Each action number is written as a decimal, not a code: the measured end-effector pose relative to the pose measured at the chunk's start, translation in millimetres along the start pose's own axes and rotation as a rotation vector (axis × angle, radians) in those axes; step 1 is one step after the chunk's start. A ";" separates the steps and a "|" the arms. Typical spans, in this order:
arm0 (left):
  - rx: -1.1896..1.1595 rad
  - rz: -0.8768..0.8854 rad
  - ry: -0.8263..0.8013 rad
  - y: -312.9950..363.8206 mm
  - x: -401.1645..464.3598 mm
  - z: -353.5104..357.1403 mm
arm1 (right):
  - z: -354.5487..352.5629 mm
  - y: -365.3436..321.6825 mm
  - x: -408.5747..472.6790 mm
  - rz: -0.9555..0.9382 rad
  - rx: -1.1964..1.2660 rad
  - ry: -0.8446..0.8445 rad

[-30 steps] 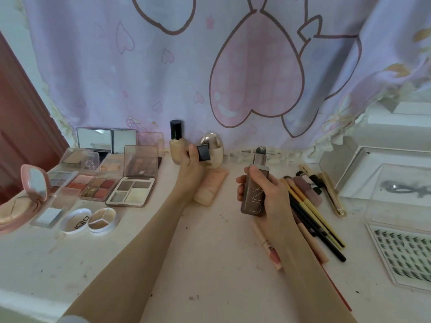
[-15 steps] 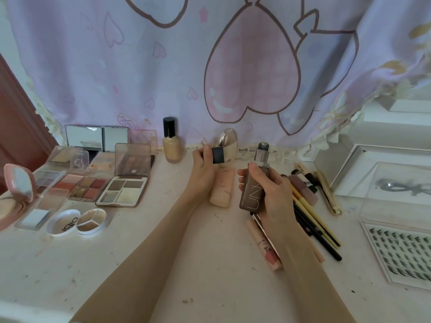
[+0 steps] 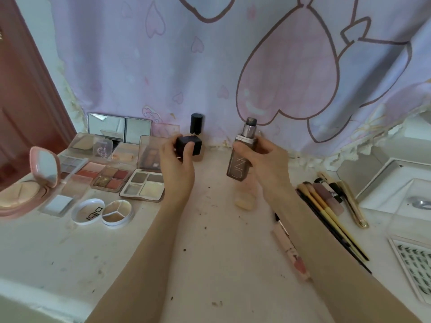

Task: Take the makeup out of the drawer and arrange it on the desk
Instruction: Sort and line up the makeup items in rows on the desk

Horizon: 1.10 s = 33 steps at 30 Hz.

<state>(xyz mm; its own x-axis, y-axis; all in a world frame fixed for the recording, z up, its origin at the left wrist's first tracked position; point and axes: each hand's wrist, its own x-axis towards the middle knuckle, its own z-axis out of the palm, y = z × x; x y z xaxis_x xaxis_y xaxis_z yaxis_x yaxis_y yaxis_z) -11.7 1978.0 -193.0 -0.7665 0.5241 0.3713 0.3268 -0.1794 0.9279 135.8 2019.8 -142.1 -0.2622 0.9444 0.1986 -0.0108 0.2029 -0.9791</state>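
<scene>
While both forearms reach out over the pale, speckled counter (image 3: 210, 264), a pink lip gloss tube (image 3: 291, 250) lies nearest, just beside the right forearm, with a row of brushes and pencils (image 3: 326, 213) past it to the right. Further in, the left hand (image 3: 177, 164) has its fingers curled round a square black cap (image 3: 188, 145), lifted off the surface. Level with it and a little apart, the right hand (image 3: 265, 162) grips a brown foundation bottle (image 3: 241, 159) by its upper half, held upright above the counter with its uncapped pump nozzle pointing up. A peach tube (image 3: 245, 199) lies on the counter below that bottle. To the left sit open eyeshadow palettes (image 3: 142, 185) and a pink compact (image 3: 35, 180). Behind the cap a black-capped bottle (image 3: 196, 123) stands against the heart-print curtain (image 3: 233, 66).
</scene>
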 end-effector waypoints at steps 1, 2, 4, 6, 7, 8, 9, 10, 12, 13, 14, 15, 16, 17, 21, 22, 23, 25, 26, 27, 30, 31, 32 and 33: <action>0.009 -0.010 0.007 -1.0 -1.3 0.0 | 6.6 -1.0 9.4 -0.009 -0.051 0.006; 0.024 -0.010 0.020 -1.9 -2.1 -0.3 | 13.7 -0.5 18.1 -0.023 -0.114 0.000; 0.047 0.004 0.064 -1.9 -2.6 -1.4 | 28.1 4.3 32.6 -0.051 -0.242 -0.033; 0.019 -0.002 0.094 -0.2 -2.2 -2.0 | 40.2 14.2 44.8 -0.044 -0.307 -0.048; -0.008 -0.015 0.102 0.9 -2.1 -2.0 | 44.8 19.5 50.0 -0.030 -0.326 -0.042; -0.033 -0.027 0.109 1.9 -2.2 -1.8 | 48.6 24.4 54.9 -0.017 -0.344 -0.033; -0.048 -0.032 0.116 2.7 -2.6 -1.6 | 52.0 29.1 59.3 -0.008 -0.362 -0.029; -0.047 -0.033 0.122 3.1 -3.2 -1.1 | 54.8 33.3 63.5 -0.002 -0.380 -0.028; 0.007 -0.029 0.121 2.9 -4.8 0.1 | 59.5 38.6 69.8 0.006 -0.404 -0.026; 0.051 -0.028 0.115 2.0 -5.7 0.9 | 61.3 40.6 72.6 0.008 -0.410 -0.031; 0.097 -0.031 0.105 1.0 -6.9 1.9 | 62.8 42.0 75.2 0.012 -0.415 -0.043; 0.138 -0.038 0.087 -0.3 -8.5 3.2 | 63.6 43.1 77.3 0.013 -0.416 -0.061; 0.174 -0.048 0.061 -1.7 -10.8 4.6 | 64.0 43.6 78.4 0.015 -0.414 -0.081; 0.207 -0.053 0.030 -3.5 -13.1 5.8 | 63.8 44.4 79.3 0.014 -0.404 -0.099; 0.324 -0.063 -0.084 -10.0 -19.3 9.5 | 60.8 43.3 74.8 0.034 -0.360 -0.147; 0.341 -0.076 -0.103 -10.5 -19.9 10.0 | 59.8 41.7 71.9 0.041 -0.363 -0.151; 0.350 -0.084 -0.121 -10.8 -20.3 10.3 | 58.2 40.6 68.8 0.041 -0.369 -0.155; 0.355 -0.080 -0.144 -11.3 -20.6 11.6 | 53.1 36.2 59.2 0.038 -0.400 -0.158; 0.359 -0.078 -0.148 -11.3 -20.0 12.6 | 49.0 34.1 53.0 0.033 -0.418 -0.163; 0.368 -0.081 -0.152 -11.0 -19.1 13.5 | 44.2 32.7 45.6 0.024 -0.441 -0.166; 0.412 -0.078 -0.176 -12.1 -15.1 18.2 | 25.7 26.2 25.7 -0.018 -0.486 -0.144; 0.419 -0.081 -0.180 -12.7 -13.5 19.1 | 18.8 24.2 21.7 -0.018 -0.473 -0.137; 0.418 -0.087 -0.181 -13.5 -12.3 19.9 | 11.3 22.7 19.4 -0.012 -0.466 -0.123; 0.416 -0.093 -0.183 -14.4 -11.6 20.8 | 3.1 21.6 18.5 -0.009 -0.466 -0.096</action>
<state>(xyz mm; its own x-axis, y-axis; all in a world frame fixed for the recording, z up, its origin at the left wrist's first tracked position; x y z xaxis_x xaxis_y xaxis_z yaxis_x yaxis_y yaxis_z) 4.0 1991.8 -211.4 -0.7054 0.6669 0.2401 0.4837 0.2052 0.8509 127.7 2040.9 -159.7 -0.3524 0.9183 0.1802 0.4150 0.3260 -0.8494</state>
